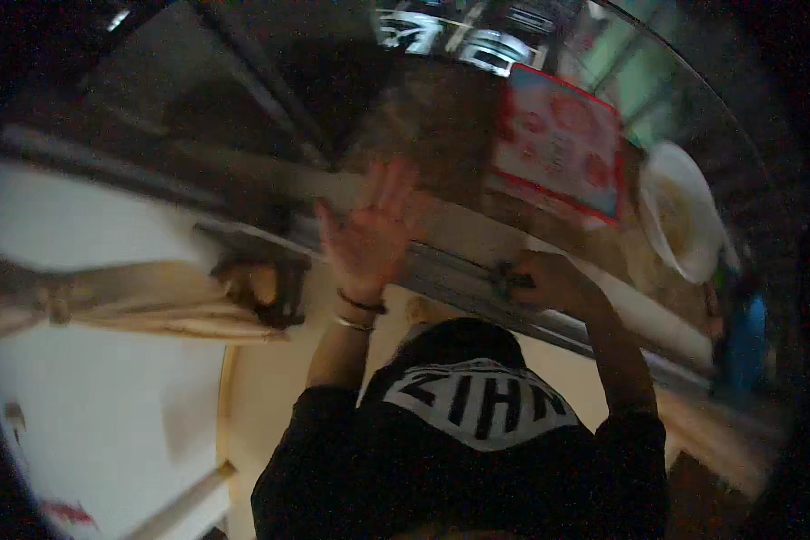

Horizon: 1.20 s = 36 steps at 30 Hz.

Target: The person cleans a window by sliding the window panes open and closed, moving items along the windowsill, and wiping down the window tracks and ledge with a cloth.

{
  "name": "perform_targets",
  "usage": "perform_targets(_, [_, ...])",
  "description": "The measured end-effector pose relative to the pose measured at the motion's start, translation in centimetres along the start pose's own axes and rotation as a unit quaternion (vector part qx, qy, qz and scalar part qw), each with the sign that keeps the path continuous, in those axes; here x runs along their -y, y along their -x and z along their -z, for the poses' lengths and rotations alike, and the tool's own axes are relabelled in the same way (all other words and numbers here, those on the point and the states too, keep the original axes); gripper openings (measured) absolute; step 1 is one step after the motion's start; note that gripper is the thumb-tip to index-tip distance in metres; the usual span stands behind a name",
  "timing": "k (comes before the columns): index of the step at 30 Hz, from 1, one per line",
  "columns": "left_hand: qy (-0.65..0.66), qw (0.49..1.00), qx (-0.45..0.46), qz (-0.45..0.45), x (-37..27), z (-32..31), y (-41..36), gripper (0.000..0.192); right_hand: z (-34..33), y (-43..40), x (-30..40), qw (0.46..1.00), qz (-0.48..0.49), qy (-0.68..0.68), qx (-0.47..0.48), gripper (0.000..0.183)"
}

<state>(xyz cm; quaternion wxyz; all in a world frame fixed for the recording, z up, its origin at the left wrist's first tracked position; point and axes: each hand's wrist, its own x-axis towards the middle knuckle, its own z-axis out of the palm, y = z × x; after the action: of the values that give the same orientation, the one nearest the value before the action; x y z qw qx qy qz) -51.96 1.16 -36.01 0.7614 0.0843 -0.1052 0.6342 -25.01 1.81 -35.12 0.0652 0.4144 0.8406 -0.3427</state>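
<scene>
My left hand (368,239) is raised with its palm turned up and its fingers apart, holding nothing. Dark and light bands circle that wrist. To its right, my right hand (553,280) is bent over the long front edge (459,266) of a counter or table. A small dark object (516,278) shows at its fingertips; blur and dim light hide what it is. Beyond my right hand lies a flat red-rimmed box or tin (557,145) with round pictures and writing on its top.
A white bowl (682,209) with something yellowish inside stands right of the box. Farther right is a blue object (752,344), blurred. Shiny metallic items (496,50) sit at the far side. A tan cloth-like strip (142,297) crosses a white surface (108,398) on the left.
</scene>
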Motion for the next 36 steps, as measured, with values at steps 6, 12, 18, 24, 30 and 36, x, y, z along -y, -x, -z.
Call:
perform_targets(6, [-0.058,0.997,-0.04,0.018,-3.1,2.3,2.5,0.07,0.7,9.7,-5.1,0.987,-0.151,-0.057,0.01,0.033])
perform_targets(12, [0.257,0.964,-0.069,0.028,-3.0,3.3,4.1,0.067,1.2,23.9,-13.2,0.904,-0.418,0.029,0.088,0.033])
perform_targets(18, [-0.256,0.962,0.092,0.008,-3.2,2.6,4.9,0.063,-9.2,48.2,-38.8,0.823,-0.562,0.039,-0.069,0.028])
perform_targets(24, [-0.267,0.951,0.119,0.095,-0.8,-2.0,3.3,0.061,-12.4,52.3,-41.3,0.743,-0.584,0.303,-0.123,0.02])
perform_targets(30, [-0.494,0.842,-0.186,-0.113,-8.7,1.4,9.4,0.057,-4.4,38.9,-32.3,0.78,-0.61,0.141,0.002,0.021])
perform_targets(36, [-0.892,0.435,-0.071,-0.101,-5.9,7.1,8.7,0.055,-6.2,28.0,-19.3,0.836,-0.44,0.274,-0.182,0.023])
